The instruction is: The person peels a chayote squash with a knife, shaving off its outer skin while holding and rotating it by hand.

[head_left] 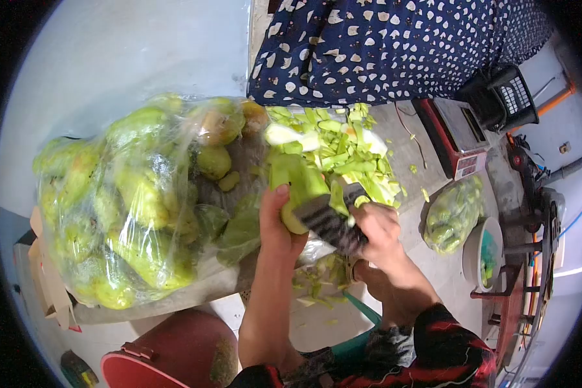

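My left hand [279, 216] is wrapped round a long pale-green fruit [294, 178], its skin partly peeled. Against the fruit's lower right side lies a wide dark blade [330, 223], blurred by motion. My right hand [375, 233] is closed on the blade tool at its right end, with its handle mostly hidden by the fingers. A strip of green peel [337, 196] stands on the blade's upper edge. Just behind both hands, a heap of green peel [362, 158] covers part of the table.
A large clear bag of green fruits [129, 200] fills the left. A red scale [451, 137], a black basket [501, 97], a bagged bundle [456, 213] and a white bucket [483, 252] are at right. A red bin [174, 352] stands below the table edge.
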The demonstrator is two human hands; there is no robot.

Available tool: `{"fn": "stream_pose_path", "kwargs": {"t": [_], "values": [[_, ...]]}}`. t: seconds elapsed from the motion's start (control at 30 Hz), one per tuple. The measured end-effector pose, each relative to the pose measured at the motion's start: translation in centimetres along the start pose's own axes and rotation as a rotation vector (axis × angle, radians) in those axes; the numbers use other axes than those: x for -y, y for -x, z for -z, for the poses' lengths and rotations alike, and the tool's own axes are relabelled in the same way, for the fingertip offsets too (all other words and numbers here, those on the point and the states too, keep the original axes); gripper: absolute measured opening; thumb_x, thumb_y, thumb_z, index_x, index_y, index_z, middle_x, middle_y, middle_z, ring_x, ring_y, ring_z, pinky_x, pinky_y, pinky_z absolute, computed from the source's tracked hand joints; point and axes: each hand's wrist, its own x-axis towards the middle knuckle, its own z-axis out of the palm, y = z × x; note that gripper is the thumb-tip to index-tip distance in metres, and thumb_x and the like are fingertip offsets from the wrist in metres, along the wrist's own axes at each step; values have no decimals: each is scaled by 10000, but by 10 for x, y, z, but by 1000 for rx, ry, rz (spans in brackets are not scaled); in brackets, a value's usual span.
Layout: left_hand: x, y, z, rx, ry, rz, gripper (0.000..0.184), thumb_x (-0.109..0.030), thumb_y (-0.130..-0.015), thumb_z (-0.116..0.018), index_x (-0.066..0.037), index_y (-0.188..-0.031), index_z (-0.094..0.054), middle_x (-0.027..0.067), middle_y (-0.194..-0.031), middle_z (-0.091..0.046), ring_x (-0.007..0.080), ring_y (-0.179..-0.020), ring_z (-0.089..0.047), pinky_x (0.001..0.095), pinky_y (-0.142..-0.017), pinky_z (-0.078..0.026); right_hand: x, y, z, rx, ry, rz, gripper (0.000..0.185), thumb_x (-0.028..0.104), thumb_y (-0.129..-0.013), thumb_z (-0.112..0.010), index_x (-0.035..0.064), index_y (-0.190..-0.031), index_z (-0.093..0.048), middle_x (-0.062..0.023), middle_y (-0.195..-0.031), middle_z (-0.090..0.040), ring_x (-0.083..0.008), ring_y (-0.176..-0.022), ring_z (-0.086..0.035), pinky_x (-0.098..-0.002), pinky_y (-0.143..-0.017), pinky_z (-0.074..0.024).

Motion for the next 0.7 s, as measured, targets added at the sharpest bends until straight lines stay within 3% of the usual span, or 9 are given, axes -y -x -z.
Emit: {"fn": "stream_pose_path", "kwargs": {"t": [0.1, 0.27, 0.33, 0.43, 0.47, 0.57, 0.63, 0.67, 0.7], "values": [[-8, 5, -7, -111, -67, 7, 519, -397, -851, -530, -29, -1216, -555, 130, -1115, -654, 272, -984, -644, 405, -887, -518, -19, 12, -13, 96, 43, -278, 288, 24, -559, -683, 31, -771, -488, -141, -652, -515, -339, -551, -545, -410, -501, -445], [-16, 5, 9, -56, -72, 50, 518, -389, -823, -566, -25, -1191, -575, 118, -1094, -657, 271, -992, -646, 438, -875, -530, -4, 4, -7, 41, 48, -217, 274, 22, -603, -702, 44, -787, -499, -132, -639, -517, -326, -550, -556, -400, -498, -447], [-15, 3, 13, 22, -119, 51, 557, -372, -798, -595, 0, -1211, -558, 154, -1084, -653, 313, -968, -656, 486, -826, -554, -5, 4, -8, 35, 46, -215, 249, -2, -628, -678, 27, -835, -543, -121, -628, -535, -304, -528, -566, -374, -497, -453], [-20, 5, 5, 141, 9, 148, 568, -226, -789, -643, 65, -1249, -480, 180, -1091, -634, 279, -936, -670, 416, -772, -590, -16, 10, -12, 53, 59, -297, 189, -22, -665, -652, 20, -827, -564, -111, -614, -551, -291, -500, -572, -354, -492, -460], [-18, 6, 7, 49, -23, 165, 580, -245, -782, -656, 64, -1240, -481, 182, -1095, -631, 274, -912, -673, 436, -755, -596, -16, 13, -13, 54, 71, -329, 181, -22, -670, -650, 25, -814, -552, -115, -611, -548, -297, -500, -573, -360, -489, -457], [-17, 6, 6, 106, -2, 176, 605, -263, -770, -665, 64, -1244, -477, 184, -1105, -626, 280, -921, -670, 457, -765, -594, -12, 6, -10, 37, 66, -305, 148, -7, -714, -646, 33, -806, -537, -123, -605, -544, -309, -506, -581, -371, -488, -453], [-16, 5, -1, 146, 37, 195, 610, -242, -759, -682, 60, -1248, -477, 182, -1104, -624, 276, -919, -668, 441, -783, -586, -10, 2, -8, 55, 68, -416, 135, 19, -747, -656, 25, -802, -532, -143, -600, -532, -334, -509, -569, -371, -489, -451], [-17, 5, -6, 186, 67, 212, 617, -222, -748, -698, 55, -1253, -477, 179, -1102, -623, 272, -917, -665, 425, -802, -577, -20, 5, -10, 85, 91, -496, 115, 34, -806, -657, 3, -826, -549, -107, -596, -548, -230, -475, -552, -325, -480, -437], [-19, 5, -15, 192, 68, 209, 617, -222, -748, -698, 55, -1253, -477, 179, -1102, -623, 272, -917, -665, 425, -802, -577, -24, 9, -10, 83, 95, -491, 115, 34, -806, -657, 3, -826, -549, -107, -596, -548, -230, -475, -552, -325, -480, -437]]}}
